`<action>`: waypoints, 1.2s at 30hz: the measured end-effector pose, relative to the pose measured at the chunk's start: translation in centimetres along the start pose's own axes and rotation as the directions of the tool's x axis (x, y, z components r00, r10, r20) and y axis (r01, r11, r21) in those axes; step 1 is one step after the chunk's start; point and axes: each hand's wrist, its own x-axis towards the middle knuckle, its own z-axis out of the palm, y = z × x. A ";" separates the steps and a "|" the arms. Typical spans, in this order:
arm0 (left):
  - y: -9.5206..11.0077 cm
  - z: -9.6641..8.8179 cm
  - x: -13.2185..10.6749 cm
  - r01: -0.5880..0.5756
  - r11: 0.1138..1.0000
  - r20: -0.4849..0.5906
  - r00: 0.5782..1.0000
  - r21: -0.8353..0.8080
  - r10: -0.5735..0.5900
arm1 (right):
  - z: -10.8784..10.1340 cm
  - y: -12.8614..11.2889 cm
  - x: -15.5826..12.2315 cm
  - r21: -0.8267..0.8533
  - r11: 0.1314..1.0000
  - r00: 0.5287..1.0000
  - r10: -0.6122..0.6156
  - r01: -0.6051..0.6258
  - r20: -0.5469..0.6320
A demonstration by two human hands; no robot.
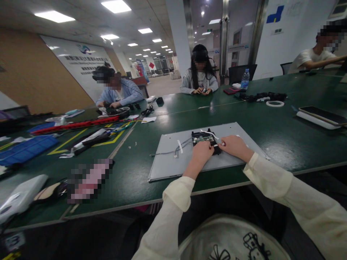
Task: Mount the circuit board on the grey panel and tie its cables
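Note:
A flat grey metal panel (pixel 173 168) lies on the green table in front of me. On it sits a black plastic frame (pixel 217 149) with an exposed circuit board (pixel 204 138). My left hand (pixel 202 153) is closed at the frame's near edge, its fingertips curled against it. At the frame's right side, my right hand (pixel 235 146) pinches the end of a white flat cable (pixel 213 134), which runs over the board. Grey wires (pixel 165 153) with a white tag trail left across the panel. My palms and wrists hide part of the frame's near side.
Left of the panel lie a pinkish pouch-like item (pixel 93 178), a white device (pixel 23 196) and a blue tray (pixel 28 150). A phone (pixel 322 115), a tape ring (pixel 274 103) and a water bottle (pixel 245 80) are to the right. Co-workers sit around the table.

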 end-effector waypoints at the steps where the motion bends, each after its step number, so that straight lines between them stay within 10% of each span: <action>1: 0.0 -0.1 0.0 0.011 1.000 0.004 1.000 0.001 -0.011 | -0.1 0.0 0.0 0.002 1.000 1.000 0.007 -0.007 0.004; 28: -0.7 -1.6 -1.1 0.010 0.992 0.012 1.000 0.122 -0.011 | -0.4 1.1 -0.3 0.006 0.997 0.991 0.079 -0.079 -0.105; 36: -0.6 -2.9 -1.3 0.057 0.989 -0.109 0.993 0.138 -0.042 | -0.6 0.2 -0.7 0.356 0.844 0.900 -0.292 0.402 -0.324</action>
